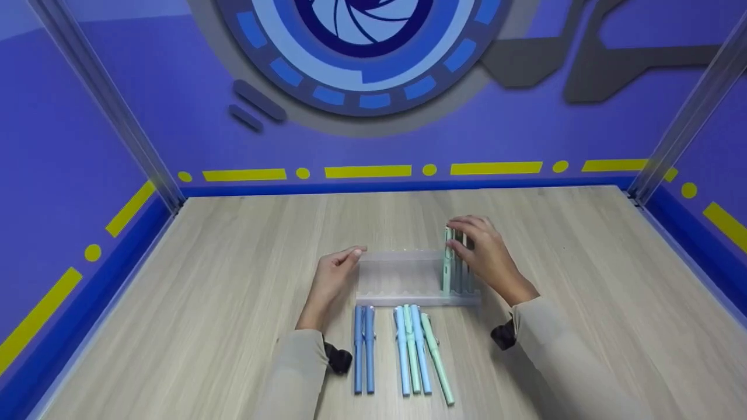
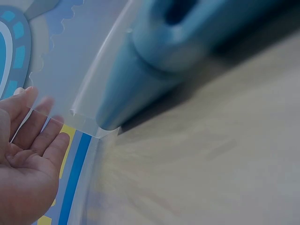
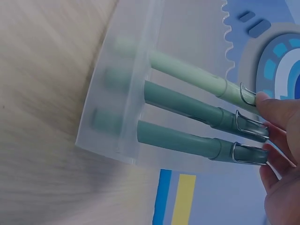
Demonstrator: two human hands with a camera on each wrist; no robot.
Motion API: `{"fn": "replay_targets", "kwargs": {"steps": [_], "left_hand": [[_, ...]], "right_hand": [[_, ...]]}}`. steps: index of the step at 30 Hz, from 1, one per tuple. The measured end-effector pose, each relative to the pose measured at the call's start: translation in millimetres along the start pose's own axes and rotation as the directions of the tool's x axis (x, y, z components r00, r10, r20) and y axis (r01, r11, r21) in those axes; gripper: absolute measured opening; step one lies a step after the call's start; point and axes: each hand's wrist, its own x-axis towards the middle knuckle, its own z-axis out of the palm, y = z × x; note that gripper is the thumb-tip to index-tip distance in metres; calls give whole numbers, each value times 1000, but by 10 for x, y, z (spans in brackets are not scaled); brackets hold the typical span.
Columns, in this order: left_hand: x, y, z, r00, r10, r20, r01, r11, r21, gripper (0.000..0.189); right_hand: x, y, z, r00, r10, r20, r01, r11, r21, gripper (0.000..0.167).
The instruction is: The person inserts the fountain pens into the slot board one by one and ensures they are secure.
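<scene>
A translucent pen rack (image 1: 400, 277) with scalloped edges stands on the table. My left hand (image 1: 335, 274) holds its upper left corner, and fingertips show through the clear panel in the left wrist view. My right hand (image 1: 484, 251) pinches the top of a pale green pen (image 3: 187, 72), upright in the rack with its lower end behind the front lip. Beside it, on the right side of the rack, stand two dark green pens (image 3: 180, 104), their clips facing outward. Fingers of my right hand are close to the tops of these pens.
In front of the rack lie two dark blue pens (image 1: 358, 350). Right of them are light blue pens (image 1: 402, 353) and light green pens (image 1: 437, 359), one slanted. Blue panels (image 1: 146, 116) wall the wooden table (image 1: 233, 326) at the back and sides.
</scene>
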Motion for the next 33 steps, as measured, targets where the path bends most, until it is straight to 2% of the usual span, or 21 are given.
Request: {"fn": "replay_targets", "kwargs": {"steps": [4, 11, 20, 27, 33], "left_hand": [[2, 0, -1, 1000, 3, -4, -3, 1000, 4, 34], [29, -1, 4, 999, 43, -6, -43, 999, 27, 31], [39, -8, 17, 1000, 27, -10, -26, 1000, 15, 32], [30, -14, 10, 1000, 26, -4, -26, 1000, 11, 31], [13, -18, 3, 999, 41, 1, -41, 999, 0, 32]], "right_hand": [[14, 25, 9, 1000, 4, 0, -4, 1000, 3, 34], [25, 53, 18, 1000, -10, -12, 11, 999, 34, 34], [20, 71, 31, 1000, -9, -30, 10, 999, 37, 37], [-8, 43, 12, 996, -9, -87, 15, 998, 63, 39], [-46, -2, -29, 986, -57, -159, 72, 994, 87, 37]]}}
